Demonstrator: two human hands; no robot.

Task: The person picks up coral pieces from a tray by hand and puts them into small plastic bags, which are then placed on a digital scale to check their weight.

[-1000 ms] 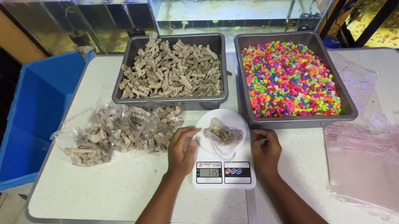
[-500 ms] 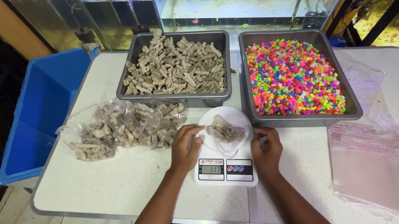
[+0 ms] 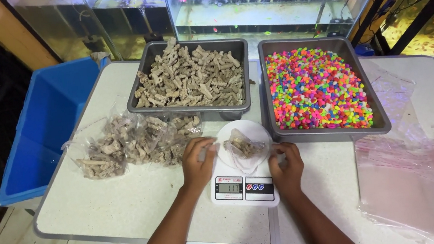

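A white digital kitchen scale (image 3: 245,188) sits near the table's front edge. On its round plate lies a small clear bag (image 3: 244,148) with beige coral-like pieces inside. My left hand (image 3: 198,162) pinches the bag's left edge. My right hand (image 3: 287,165) grips its right edge. Both hands rest beside the scale's plate, holding the bag open on it.
A grey tray of beige coral pieces (image 3: 191,78) and a grey tray of bright coloured gravel (image 3: 315,87) stand behind the scale. Filled clear bags (image 3: 133,141) lie left. Flat empty plastic bags (image 3: 421,170) lie right. A blue bin (image 3: 40,130) stands off the table's left. Aquariums (image 3: 269,3) line the back.
The hands stay at the bag on the scale with only slight shifts. The camera view has moved a little.
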